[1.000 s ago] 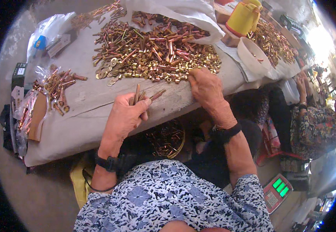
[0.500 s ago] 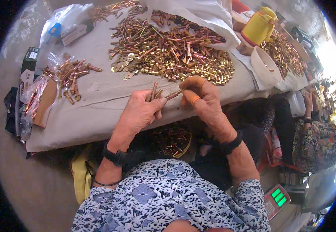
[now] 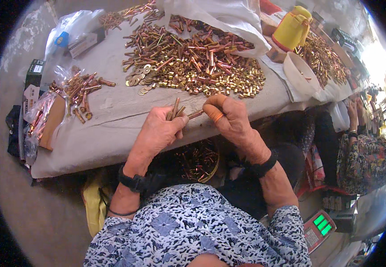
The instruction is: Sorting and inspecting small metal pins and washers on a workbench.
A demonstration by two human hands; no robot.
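Note:
Several copper-coloured metal bolts (image 3: 175,108) stick up out of my left hand (image 3: 154,130), which is closed around them. One more bolt (image 3: 195,114) points out to the right between its thumb and finger. My right hand (image 3: 234,119), with orange bands on its fingers, pinches the far end of that bolt; its fingertips hide what sits there. Both hands are over the table's near edge. Just beyond them lies a heap of small brass-coloured nuts or sleeves (image 3: 211,81), with flat washers (image 3: 136,78) at its left and loose bolts (image 3: 188,49) behind.
Finished-looking bolts (image 3: 81,89) lie at the left beside a cardboard box (image 3: 52,120). Far right stand a yellow jug (image 3: 292,29) and a white bowl (image 3: 300,73). Below the table is a container of bolts (image 3: 198,161). A scale (image 3: 318,229) and another person (image 3: 365,164) are at right.
My right fingers have drawn in and lowered slightly, covering more of the bolt's end. My left hand keeps its bolts, almost unmoved. The whole view has shifted a little.

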